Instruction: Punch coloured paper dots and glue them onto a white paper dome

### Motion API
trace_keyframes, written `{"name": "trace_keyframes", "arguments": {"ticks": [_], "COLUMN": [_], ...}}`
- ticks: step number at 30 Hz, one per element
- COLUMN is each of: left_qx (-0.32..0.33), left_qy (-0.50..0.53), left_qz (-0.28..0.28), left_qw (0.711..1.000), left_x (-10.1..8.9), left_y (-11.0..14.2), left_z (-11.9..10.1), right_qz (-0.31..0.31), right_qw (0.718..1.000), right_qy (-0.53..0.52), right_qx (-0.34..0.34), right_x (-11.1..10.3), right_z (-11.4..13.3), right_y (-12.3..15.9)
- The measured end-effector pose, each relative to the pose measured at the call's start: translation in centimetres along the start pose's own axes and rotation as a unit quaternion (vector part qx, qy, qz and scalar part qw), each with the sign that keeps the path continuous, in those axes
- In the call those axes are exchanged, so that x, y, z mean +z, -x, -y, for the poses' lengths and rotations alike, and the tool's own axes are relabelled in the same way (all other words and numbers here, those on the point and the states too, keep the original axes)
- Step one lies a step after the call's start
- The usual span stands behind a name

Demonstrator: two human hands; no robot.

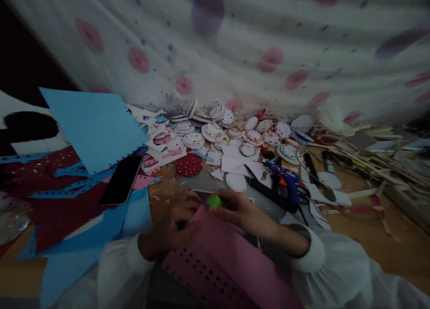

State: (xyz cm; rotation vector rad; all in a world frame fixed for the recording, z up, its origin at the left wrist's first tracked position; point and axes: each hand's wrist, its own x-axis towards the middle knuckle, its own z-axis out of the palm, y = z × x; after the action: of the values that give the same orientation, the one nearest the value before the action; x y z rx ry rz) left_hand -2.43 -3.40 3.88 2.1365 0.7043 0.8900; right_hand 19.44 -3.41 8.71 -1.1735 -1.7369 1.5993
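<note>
A pink paper sheet (231, 251) lies slanting in front of me, one part plain and one part marked with rows of dark dots. My left hand (174, 224) grips its upper left edge between thumb and fingers. At the sheet's top corner, my right hand (247, 212) closes around a small bright green object (214, 201). Fingers cover much of that object, and its kind is unclear. It touches or nearly touches the paper. Beneath both hands is a grey mat (215, 182), with a dark flat item partly showing behind the fingers.
Blue sheets (97, 125), dotted blue strips and a black phone (122, 179) lie left. Many layered paper discs (213, 130) are heaped at the back. A blue glue gun (285, 179), scissors (303, 193) and wood strips (376, 143) sit right. A flowered curtain (228, 45) hangs behind.
</note>
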Motion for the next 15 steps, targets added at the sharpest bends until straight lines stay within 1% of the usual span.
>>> {"name": "trace_keyframes", "arguments": {"ticks": [2, 4, 7, 9, 12, 15], "left_qx": [-0.005, -0.013, -0.017, -0.021, -0.019, -0.008], "left_qy": [0.011, 0.024, 0.044, 0.049, 0.04, 0.027], "left_qz": [0.006, 0.013, 0.006, 0.006, 0.012, 0.002], "left_qw": [1.0, 1.0, 0.999, 0.999, 0.999, 1.0], "left_x": [-0.14, -0.21, -0.17, -0.14, -0.15, -0.15], "left_y": [-0.08, -0.11, -0.09, -0.09, -0.13, -0.14], "left_z": [-0.12, -0.19, -0.22, -0.22, -0.23, -0.16], "right_qz": [0.003, -0.006, -0.02, -0.016, 0.006, 0.005], "right_qw": [0.999, 0.997, 0.994, 0.996, 0.999, 0.999], "right_qy": [-0.008, 0.014, 0.033, 0.029, 0.027, 0.047], "right_qx": [0.035, 0.073, 0.099, 0.086, 0.047, 0.014], "right_x": [-0.27, -0.41, -0.43, -0.36, -0.23, -0.11], "right_z": [-0.09, -0.26, -0.47, -0.51, -0.53, -0.78], "right_y": [0.03, 0.08, 0.15, 0.15, 0.08, 0.01]}}
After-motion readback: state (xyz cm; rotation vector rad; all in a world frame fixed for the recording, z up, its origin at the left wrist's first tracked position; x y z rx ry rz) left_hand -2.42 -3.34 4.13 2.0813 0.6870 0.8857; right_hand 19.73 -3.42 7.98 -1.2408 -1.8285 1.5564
